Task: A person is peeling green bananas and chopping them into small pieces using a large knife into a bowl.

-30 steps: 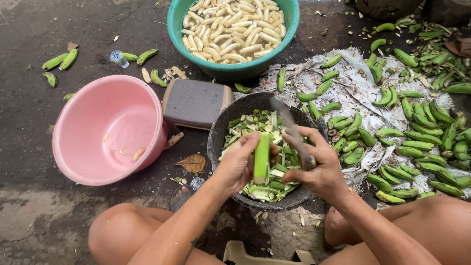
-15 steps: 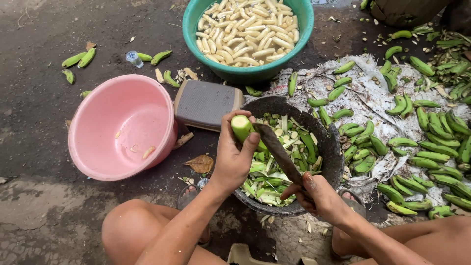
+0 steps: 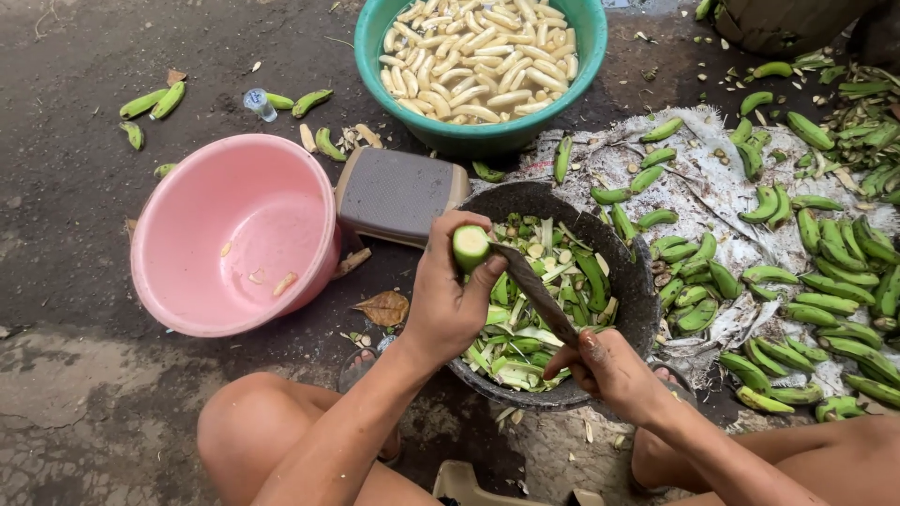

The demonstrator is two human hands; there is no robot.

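Observation:
My left hand (image 3: 448, 298) grips a green banana (image 3: 470, 247) upright, its cut end facing up, over the near-left rim of a dark round basin (image 3: 637, 281). My right hand (image 3: 609, 367) holds a long knife (image 3: 536, 291) by the handle, and the blade tip rests against the banana's top. Green peel strips (image 3: 525, 328) fill the basin beneath both hands.
A pink bowl (image 3: 169, 272) with a few scraps sits at left. A teal bowl (image 3: 473, 136) of peeled pale bananas stands at the back. A grey box (image 3: 398, 192) lies between them. Many green bananas (image 3: 806, 281) lie on a white sheet at right. My bare knees are in front.
My left hand has turned the banana from lying low in the basin to upright at the rim. The knife has swung from pointing away to lie with its tip at the banana's top.

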